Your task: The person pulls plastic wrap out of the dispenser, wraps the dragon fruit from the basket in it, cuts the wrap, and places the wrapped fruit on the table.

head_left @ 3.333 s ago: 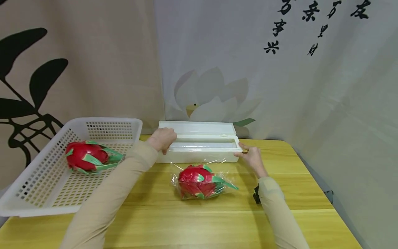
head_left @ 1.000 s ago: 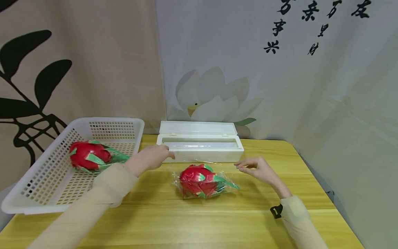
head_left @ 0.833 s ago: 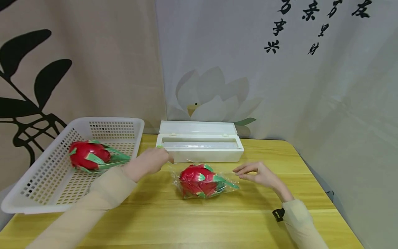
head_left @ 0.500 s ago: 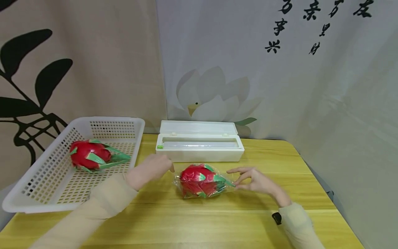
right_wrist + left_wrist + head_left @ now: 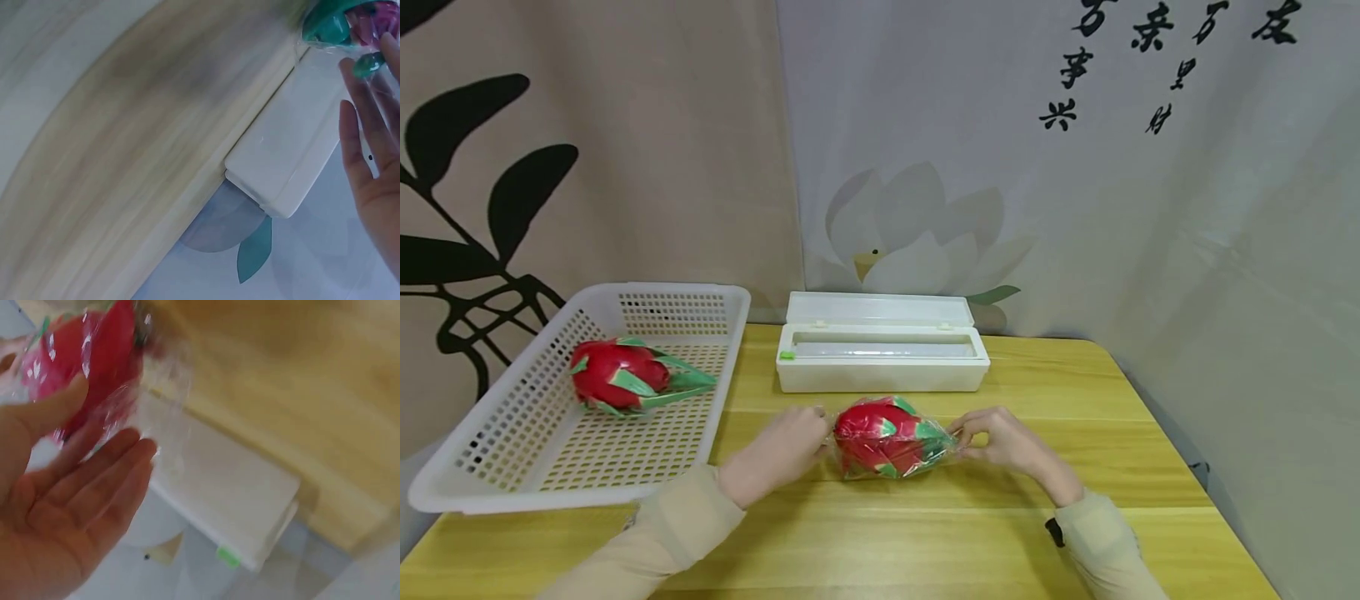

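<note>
A red dragon fruit (image 5: pixel 880 437) with green scales lies on the table, loosely wrapped in clear cling film (image 5: pixel 169 381). My left hand (image 5: pixel 793 446) is at its left end; in the left wrist view the thumb and index finger pinch the crinkled film while the other fingers stay loosely bent. At the green-tipped end, my right hand (image 5: pixel 1003 446) pinches the film between thumb and fingertips. The right wrist view shows the green tip (image 5: pixel 369 64) between the fingers. Behind the fruit stands a white cling film dispenser (image 5: pixel 883 375), lid up, a roll lying inside.
To the left, a white perforated basket (image 5: pixel 587 500) holds an unwrapped dragon fruit (image 5: pixel 621 377). A small green slider (image 5: pixel 787 356) sits on the dispenser's left end. The wooden table (image 5: pixel 880 542) ends against a printed curtain (image 5: pixel 910 108).
My hands have left the dispenser and come down to the wrapped fruit, the left moving rightward to its left end, the right closing on the other end. The green slider is uncovered.
</note>
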A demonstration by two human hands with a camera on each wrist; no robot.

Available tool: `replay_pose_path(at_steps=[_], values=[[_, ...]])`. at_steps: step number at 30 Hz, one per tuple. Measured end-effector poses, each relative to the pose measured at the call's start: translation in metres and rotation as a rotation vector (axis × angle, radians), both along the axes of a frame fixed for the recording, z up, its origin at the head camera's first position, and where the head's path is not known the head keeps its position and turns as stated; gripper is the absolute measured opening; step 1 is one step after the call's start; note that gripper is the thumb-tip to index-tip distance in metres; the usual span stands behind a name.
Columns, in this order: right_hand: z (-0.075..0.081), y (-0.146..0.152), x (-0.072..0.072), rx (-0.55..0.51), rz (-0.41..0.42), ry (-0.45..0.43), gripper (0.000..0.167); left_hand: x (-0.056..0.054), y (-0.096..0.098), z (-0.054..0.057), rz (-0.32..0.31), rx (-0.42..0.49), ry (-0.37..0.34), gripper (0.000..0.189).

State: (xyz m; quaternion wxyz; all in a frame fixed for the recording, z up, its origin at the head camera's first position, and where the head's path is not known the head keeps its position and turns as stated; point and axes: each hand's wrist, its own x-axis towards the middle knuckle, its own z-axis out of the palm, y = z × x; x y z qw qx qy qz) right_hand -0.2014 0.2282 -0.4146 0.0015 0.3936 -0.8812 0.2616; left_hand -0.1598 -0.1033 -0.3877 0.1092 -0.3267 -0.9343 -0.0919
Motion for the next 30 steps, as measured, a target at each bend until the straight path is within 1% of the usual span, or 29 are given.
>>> replay_pose_path(at_steps=[1, 3, 7, 10, 13, 14, 15, 17, 18, 22, 24, 26, 30], values=[[0.0, -0.001, 0.0, 0.0, 0.002, 0.006, 0.014, 0.0, 0.001, -0.005, 0.014, 0.035, 0.006, 0.033], [-0.001, -0.001, 0.0, -0.003, 0.006, 0.016, 0.012, 0.0, 0.004, -0.013, 0.045, 0.104, -0.007, 0.041], [-0.003, -0.001, 0.0, -0.022, -0.002, 0.008, 0.009, 0.0, 0.008, -0.023, 0.097, 0.197, -0.032, 0.042], [-0.005, 0.0, 0.0, -0.039, 0.005, 0.023, 0.005, 0.0, 0.009, -0.028, 0.121, 0.232, 0.02, 0.038], [-0.006, 0.0, 0.0, -0.048, 0.026, 0.056, 0.004, -0.001, 0.01, -0.033, 0.14, 0.235, 0.121, 0.036], [-0.005, 0.0, 0.0, -0.051, 0.032, 0.067, 0.004, 0.0, 0.01, -0.034, 0.142, 0.237, 0.139, 0.035], [-0.005, -0.001, 0.0, -0.058, 0.036, 0.071, 0.006, 0.0, 0.011, -0.035, 0.14, 0.246, 0.14, 0.034], [-0.005, -0.001, -0.001, -0.07, 0.044, 0.084, 0.007, 0.0, 0.012, -0.037, 0.142, 0.269, 0.107, 0.031], [-0.005, -0.001, -0.001, -0.083, 0.047, 0.087, 0.008, -0.001, 0.013, -0.037, 0.141, 0.29, 0.072, 0.03], [-0.004, -0.002, -0.004, -0.155, 0.05, 0.104, 0.009, -0.002, 0.015, -0.035, 0.162, 0.405, -0.113, 0.028], [-0.003, -0.003, -0.005, -0.188, 0.036, 0.093, 0.008, -0.004, 0.015, -0.033, 0.179, 0.453, -0.181, 0.029], [0.0, -0.004, -0.006, -0.203, 0.007, 0.071, 0.008, -0.007, 0.014, -0.03, 0.191, 0.488, -0.231, 0.03], [0.005, -0.008, -0.006, -0.195, -0.073, 0.004, 0.009, -0.013, 0.01, -0.025, 0.206, 0.52, -0.289, 0.028]])
